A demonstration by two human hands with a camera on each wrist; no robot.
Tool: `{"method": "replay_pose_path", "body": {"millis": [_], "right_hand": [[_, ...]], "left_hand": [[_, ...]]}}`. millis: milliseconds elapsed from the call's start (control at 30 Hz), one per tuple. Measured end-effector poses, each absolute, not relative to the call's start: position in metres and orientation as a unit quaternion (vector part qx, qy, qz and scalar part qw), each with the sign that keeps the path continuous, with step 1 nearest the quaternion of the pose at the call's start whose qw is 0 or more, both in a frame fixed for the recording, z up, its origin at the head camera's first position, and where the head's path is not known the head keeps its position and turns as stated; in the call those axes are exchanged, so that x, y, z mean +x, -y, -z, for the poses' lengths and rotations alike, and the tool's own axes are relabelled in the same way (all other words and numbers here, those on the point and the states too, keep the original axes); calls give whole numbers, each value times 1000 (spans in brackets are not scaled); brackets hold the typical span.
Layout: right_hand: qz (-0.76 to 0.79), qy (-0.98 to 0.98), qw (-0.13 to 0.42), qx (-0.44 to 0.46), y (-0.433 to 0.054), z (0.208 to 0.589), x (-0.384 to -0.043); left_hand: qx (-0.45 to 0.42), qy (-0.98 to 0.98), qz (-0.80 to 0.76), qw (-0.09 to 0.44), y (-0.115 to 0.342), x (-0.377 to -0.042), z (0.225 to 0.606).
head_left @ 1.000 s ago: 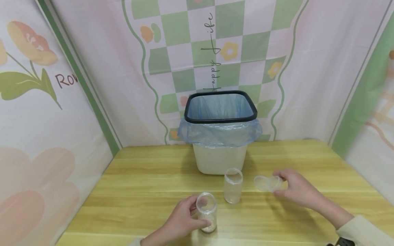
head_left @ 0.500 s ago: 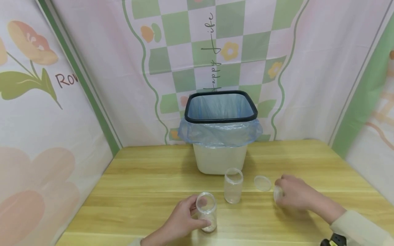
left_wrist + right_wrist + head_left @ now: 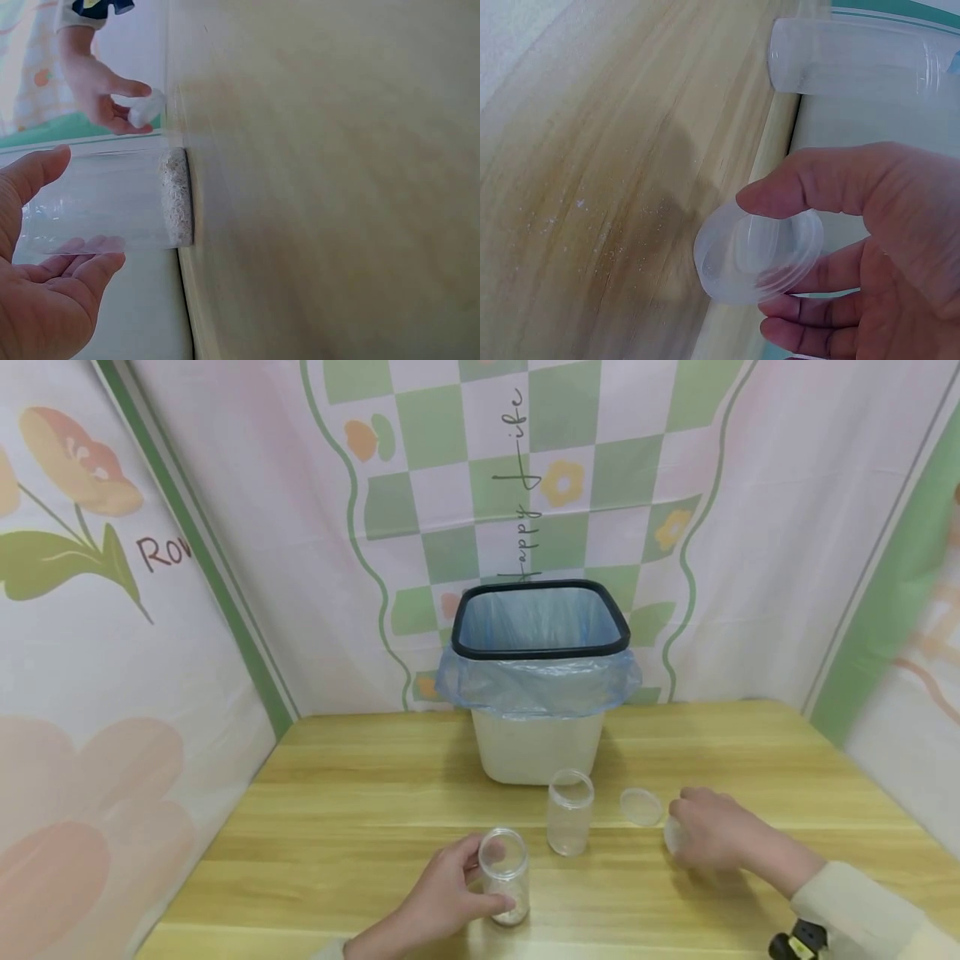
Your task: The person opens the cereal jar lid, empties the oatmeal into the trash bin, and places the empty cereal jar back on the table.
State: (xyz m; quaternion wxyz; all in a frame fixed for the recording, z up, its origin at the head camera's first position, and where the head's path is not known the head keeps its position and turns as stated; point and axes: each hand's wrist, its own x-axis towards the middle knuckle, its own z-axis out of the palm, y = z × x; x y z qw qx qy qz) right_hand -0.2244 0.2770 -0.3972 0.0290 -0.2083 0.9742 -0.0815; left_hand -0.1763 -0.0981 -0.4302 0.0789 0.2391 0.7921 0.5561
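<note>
Head view, clear lid [image 3: 672, 837] pinched at tips of right grip [image 3: 711, 832]; upright jar [image 3: 504, 870] clasped within left grip [image 3: 448, 892]

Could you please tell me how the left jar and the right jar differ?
The left jar has pale grains at its bottom; the right jar shows none. The left hand holds the left jar, while no hand touches the right jar. The right jar stands nearer the bin than the left jar does. Both are clear, upright and lidless.
</note>
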Motion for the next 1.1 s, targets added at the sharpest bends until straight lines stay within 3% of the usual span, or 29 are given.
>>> {"method": "replay_pose_path", "body": {"millis": [1100], "right_hand": [[100,-973,65,-200,-269,403,-229]], "left_hand": [[232,-784,-569,87,99,-177,430]]}}
